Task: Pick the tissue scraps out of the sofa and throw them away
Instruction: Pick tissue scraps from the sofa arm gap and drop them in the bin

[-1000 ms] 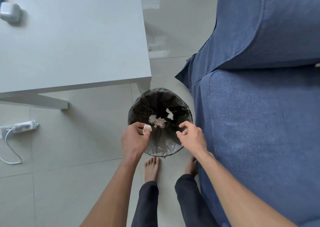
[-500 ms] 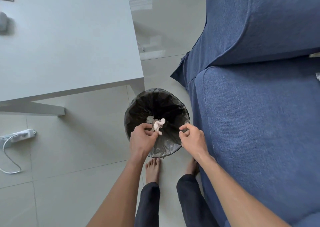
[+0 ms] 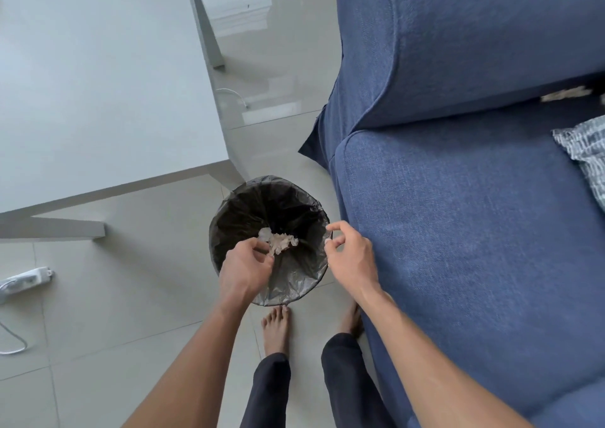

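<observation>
A small bin lined with a black bag (image 3: 294, 283) stands on the floor against the blue sofa (image 3: 458, 231). My left hand (image 3: 244, 274) hovers over the bin's near side, fingertips pinched on a crumpled pinkish-white tissue scrap (image 3: 281, 241) that hangs inside the opening. A white scrap (image 3: 264, 233) lies just behind it in the bag. My right hand (image 3: 352, 257) is at the bin's right rim, fingers loosely curled and apart, holding nothing. Another pale tissue scrap (image 3: 566, 93) lies in the gap between the sofa's back cushion and seat at the far right.
A white table (image 3: 98, 100) stands to the left, its corner near the bin. A power strip with a cable (image 3: 24, 280) lies on the tiled floor at left. A grey patterned cloth (image 3: 586, 152) rests on the sofa seat. My bare feet (image 3: 276, 332) stand just below the bin.
My left hand has moved further over the bin's opening with the scrap. The view has swung right, bringing more of the sofa seat into view.
</observation>
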